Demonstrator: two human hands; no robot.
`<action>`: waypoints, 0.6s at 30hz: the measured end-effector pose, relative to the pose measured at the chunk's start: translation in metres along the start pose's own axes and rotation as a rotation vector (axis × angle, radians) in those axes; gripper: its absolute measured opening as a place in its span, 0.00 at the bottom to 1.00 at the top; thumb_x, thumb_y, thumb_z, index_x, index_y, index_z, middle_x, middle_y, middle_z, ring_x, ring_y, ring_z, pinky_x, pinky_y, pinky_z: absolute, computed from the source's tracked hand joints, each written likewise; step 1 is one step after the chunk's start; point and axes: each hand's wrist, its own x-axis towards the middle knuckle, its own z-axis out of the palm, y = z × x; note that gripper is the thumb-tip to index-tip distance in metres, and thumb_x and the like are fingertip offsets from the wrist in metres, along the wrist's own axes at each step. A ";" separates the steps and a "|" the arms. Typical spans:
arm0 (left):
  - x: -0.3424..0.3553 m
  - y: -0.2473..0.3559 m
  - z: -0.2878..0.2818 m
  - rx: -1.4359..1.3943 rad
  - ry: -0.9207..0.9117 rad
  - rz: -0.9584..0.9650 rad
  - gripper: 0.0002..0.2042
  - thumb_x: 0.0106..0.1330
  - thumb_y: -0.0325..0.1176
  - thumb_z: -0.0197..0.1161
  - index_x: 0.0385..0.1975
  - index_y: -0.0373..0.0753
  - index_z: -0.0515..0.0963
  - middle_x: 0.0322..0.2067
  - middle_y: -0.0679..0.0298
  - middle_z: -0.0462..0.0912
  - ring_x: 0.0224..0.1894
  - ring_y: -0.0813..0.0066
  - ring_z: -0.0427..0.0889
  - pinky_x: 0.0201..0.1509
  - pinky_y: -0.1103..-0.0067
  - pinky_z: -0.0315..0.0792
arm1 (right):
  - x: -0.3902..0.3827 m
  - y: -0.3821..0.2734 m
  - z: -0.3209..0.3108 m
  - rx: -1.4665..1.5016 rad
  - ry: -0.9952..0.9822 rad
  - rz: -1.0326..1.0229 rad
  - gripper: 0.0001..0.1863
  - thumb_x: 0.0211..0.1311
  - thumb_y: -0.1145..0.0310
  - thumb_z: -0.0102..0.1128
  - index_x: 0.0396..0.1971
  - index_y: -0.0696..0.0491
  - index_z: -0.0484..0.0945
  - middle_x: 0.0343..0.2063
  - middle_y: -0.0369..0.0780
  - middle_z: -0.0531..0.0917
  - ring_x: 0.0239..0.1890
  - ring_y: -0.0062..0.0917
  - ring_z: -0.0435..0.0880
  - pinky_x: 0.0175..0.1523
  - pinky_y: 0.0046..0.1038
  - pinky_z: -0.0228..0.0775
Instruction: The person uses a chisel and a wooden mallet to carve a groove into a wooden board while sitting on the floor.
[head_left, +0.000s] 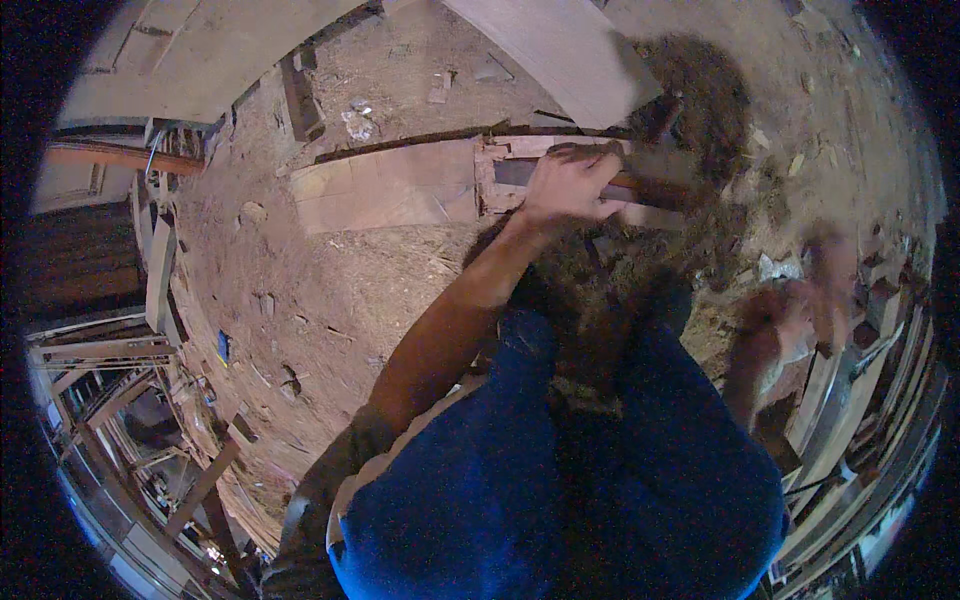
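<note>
A pale wooden board (390, 188) lies across the ground in front of my feet, with a cut, rough-edged section (487, 165) towards its right part. My left hand (572, 187) rests over that section, its fingers closed around a brown bar-like piece (648, 188) that sticks out to the right; its exact kind is unclear in the shadow. Off to the right, beside my knee, my right hand (790, 310) is smeared by motion. A blurred upright shape (830, 275) shows at it, and whether it is held cannot be made out.
Another broad plank (560, 55) slants in from the top towards the board. Wood chips and dust cover the ground. A small blue object (223, 346) lies at the left. Timber lengths are stacked at the right (845, 390), and wooden frames (110, 390) stand at the left.
</note>
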 end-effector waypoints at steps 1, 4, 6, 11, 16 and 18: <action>-0.001 0.000 0.000 0.006 -0.015 0.005 0.23 0.43 0.48 0.70 0.34 0.40 0.73 0.27 0.57 0.80 0.33 0.56 0.82 0.38 0.65 0.76 | 0.009 0.035 -0.009 -0.054 -0.105 0.284 0.15 0.69 0.52 0.49 0.35 0.49 0.71 0.18 0.31 0.68 0.12 0.13 0.61 0.14 0.18 0.48; -0.008 -0.009 -0.014 0.055 -0.039 0.004 0.23 0.42 0.47 0.71 0.35 0.40 0.73 0.27 0.57 0.80 0.33 0.56 0.82 0.38 0.66 0.76 | -0.018 0.031 0.022 -0.215 -0.440 0.419 0.13 0.68 0.53 0.50 0.33 0.47 0.70 0.16 0.29 0.66 0.10 0.12 0.58 0.13 0.20 0.46; 0.011 0.007 0.004 -0.057 -0.021 0.027 0.23 0.42 0.46 0.71 0.35 0.40 0.74 0.26 0.57 0.79 0.32 0.56 0.81 0.37 0.66 0.76 | -0.031 -0.012 0.043 -0.582 -0.338 -0.058 0.12 0.68 0.53 0.50 0.32 0.46 0.70 0.15 0.29 0.65 0.09 0.12 0.56 0.12 0.21 0.44; 0.005 0.000 0.013 0.016 -0.061 -0.013 0.24 0.44 0.53 0.69 0.36 0.43 0.75 0.31 0.59 0.82 0.35 0.58 0.82 0.40 0.64 0.76 | -0.072 0.011 0.076 -0.362 -0.308 -0.161 0.13 0.70 0.54 0.48 0.32 0.47 0.69 0.15 0.29 0.66 0.10 0.13 0.58 0.15 0.21 0.46; -0.006 -0.004 0.026 0.043 -0.119 0.045 0.25 0.39 0.52 0.70 0.35 0.42 0.75 0.29 0.59 0.82 0.32 0.59 0.82 0.37 0.67 0.76 | -0.070 0.017 0.065 -0.614 -0.368 -0.280 0.14 0.70 0.56 0.49 0.30 0.50 0.71 0.15 0.31 0.68 0.12 0.15 0.62 0.17 0.20 0.51; -0.009 -0.013 0.019 0.064 -0.088 -0.037 0.25 0.40 0.51 0.70 0.34 0.42 0.75 0.29 0.59 0.82 0.31 0.58 0.82 0.39 0.67 0.77 | -0.043 0.048 0.046 -0.619 -0.265 -0.518 0.14 0.70 0.56 0.49 0.29 0.50 0.71 0.15 0.31 0.68 0.12 0.15 0.62 0.17 0.21 0.50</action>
